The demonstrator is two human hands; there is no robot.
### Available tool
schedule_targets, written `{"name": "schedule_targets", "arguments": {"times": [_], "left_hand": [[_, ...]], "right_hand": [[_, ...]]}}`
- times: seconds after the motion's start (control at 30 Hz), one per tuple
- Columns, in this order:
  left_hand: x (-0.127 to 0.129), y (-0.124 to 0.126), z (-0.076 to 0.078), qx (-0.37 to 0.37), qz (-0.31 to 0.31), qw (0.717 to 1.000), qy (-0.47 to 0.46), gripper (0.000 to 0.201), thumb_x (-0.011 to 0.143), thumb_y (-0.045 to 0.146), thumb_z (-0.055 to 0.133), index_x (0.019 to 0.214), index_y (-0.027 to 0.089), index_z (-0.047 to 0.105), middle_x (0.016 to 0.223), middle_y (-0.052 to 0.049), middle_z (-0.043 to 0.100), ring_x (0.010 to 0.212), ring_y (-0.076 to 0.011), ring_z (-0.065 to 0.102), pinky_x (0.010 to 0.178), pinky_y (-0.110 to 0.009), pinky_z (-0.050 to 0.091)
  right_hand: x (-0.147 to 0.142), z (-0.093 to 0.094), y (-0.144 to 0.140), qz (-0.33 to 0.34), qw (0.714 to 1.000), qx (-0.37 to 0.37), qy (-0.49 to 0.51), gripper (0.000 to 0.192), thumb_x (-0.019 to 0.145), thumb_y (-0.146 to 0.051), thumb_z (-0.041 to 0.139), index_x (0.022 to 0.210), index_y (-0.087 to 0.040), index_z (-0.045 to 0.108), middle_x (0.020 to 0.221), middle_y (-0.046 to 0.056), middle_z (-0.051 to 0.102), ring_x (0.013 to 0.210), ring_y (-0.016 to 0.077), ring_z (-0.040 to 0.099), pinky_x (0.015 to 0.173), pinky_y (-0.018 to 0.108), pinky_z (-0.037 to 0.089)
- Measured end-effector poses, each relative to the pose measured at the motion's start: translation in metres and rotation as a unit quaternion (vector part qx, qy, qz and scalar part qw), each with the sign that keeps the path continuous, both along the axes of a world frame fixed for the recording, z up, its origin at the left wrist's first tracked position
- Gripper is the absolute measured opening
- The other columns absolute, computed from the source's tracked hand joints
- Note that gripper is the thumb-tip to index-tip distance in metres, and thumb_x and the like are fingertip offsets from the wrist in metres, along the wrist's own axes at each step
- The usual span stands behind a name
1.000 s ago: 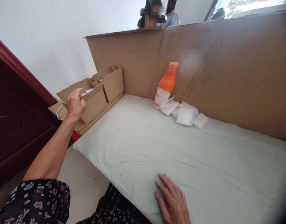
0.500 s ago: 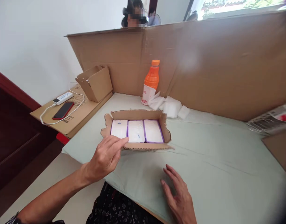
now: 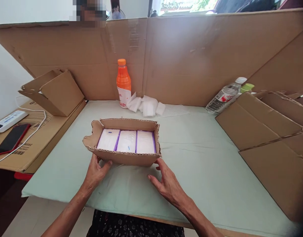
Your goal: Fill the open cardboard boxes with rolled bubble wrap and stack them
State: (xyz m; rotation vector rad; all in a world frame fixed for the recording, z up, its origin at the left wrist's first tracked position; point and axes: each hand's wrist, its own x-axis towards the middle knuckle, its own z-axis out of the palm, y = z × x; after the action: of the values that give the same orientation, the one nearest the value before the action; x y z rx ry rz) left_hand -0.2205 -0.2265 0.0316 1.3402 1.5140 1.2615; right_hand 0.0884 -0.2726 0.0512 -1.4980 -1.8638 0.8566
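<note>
A small open cardboard box (image 3: pixel 128 159) with rough-cut edges sits before me on the green-covered table. Inside, three white packets with purple edges lie side by side, the middle packet (image 3: pixel 126 141) bearing a small blue mark. My left hand (image 3: pixel 97 171) holds the box's front left corner, thumb against the front wall and fingers partly hidden behind the corner. At the front right corner, my right hand (image 3: pixel 165 179) has its fingertips by the box, its thumb spread away from the wall.
Behind the box stand an orange bottle (image 3: pixel 123 84) and crumpled white wrapping (image 3: pixel 149 106). To the right, a clear bottle (image 3: pixel 224 97) leans by a large carton (image 3: pixel 262 131). Left are a small carton (image 3: pixel 64 93), phone (image 3: pixel 12 140) and power bank (image 3: pixel 10 121). Cardboard panels (image 3: pixel 176 62) wall the back.
My left hand has moved from the packets to the box's left corner. My right hand has come up to its right corner. The view has turned right.
</note>
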Motion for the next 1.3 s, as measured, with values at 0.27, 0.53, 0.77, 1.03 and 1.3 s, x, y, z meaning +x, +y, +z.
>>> {"name": "schedule_targets", "arguments": {"times": [0.27,0.53,0.77,1.03,1.3], "left_hand": [[0.044,0.063,0.004,0.043,0.027,0.999,-0.01,0.071,0.071,0.037,0.082,0.133,0.024,0.049,0.13,-0.011,0.06,0.118,-0.0258,0.063,0.101,-0.043,0.055],[0.066,0.09,-0.033,0.074,0.042,0.996,-0.028,0.064,0.08,0.038,0.076,0.134,0.021,0.046,0.127,-0.012,0.058,0.116,-0.0224,0.061,0.104,-0.038,0.051],[0.062,0.087,-0.037,0.053,0.054,0.997,0.01,0.046,0.083,0.039,0.074,0.118,0.023,0.05,0.108,-0.006,0.06,0.102,-0.0207,0.062,0.096,-0.036,0.053],[0.063,0.087,-0.039,0.045,0.058,0.997,0.012,0.042,0.082,0.037,0.074,0.115,0.023,0.051,0.104,-0.006,0.06,0.098,-0.0216,0.062,0.093,-0.036,0.053],[0.061,0.09,-0.036,0.059,0.043,0.997,0.011,0.043,0.081,0.034,0.072,0.117,0.022,0.051,0.105,-0.006,0.059,0.1,-0.0206,0.06,0.095,-0.036,0.051]], "right_hand": [[0.018,0.005,0.077,-0.063,0.997,0.009,0.032,0.065,0.085,-0.03,0.058,0.148,-0.022,0.048,0.128,0.011,0.069,0.096,0.0228,0.069,0.089,0.043,0.059],[0.085,-0.01,0.177,-0.125,0.991,0.017,0.053,0.033,0.085,-0.024,0.053,0.109,-0.018,0.075,0.108,0.007,0.078,0.101,0.0216,0.071,0.092,0.037,0.057],[0.094,-0.013,0.309,-0.275,0.96,0.054,0.002,0.026,0.082,-0.033,0.07,0.09,-0.008,0.07,0.137,0.022,0.059,0.138,0.0365,0.045,0.116,0.056,0.031],[0.108,-0.013,0.311,-0.273,0.952,0.104,0.097,0.022,0.093,-0.035,0.058,0.083,-0.015,0.062,0.104,0.008,0.068,0.105,0.0177,0.06,0.095,0.035,0.048],[0.18,0.05,0.158,-0.286,0.92,0.17,0.205,0.027,0.075,-0.046,0.077,0.083,-0.022,0.067,0.082,0.0,0.068,0.078,0.0161,0.061,0.079,0.033,0.051]]}}
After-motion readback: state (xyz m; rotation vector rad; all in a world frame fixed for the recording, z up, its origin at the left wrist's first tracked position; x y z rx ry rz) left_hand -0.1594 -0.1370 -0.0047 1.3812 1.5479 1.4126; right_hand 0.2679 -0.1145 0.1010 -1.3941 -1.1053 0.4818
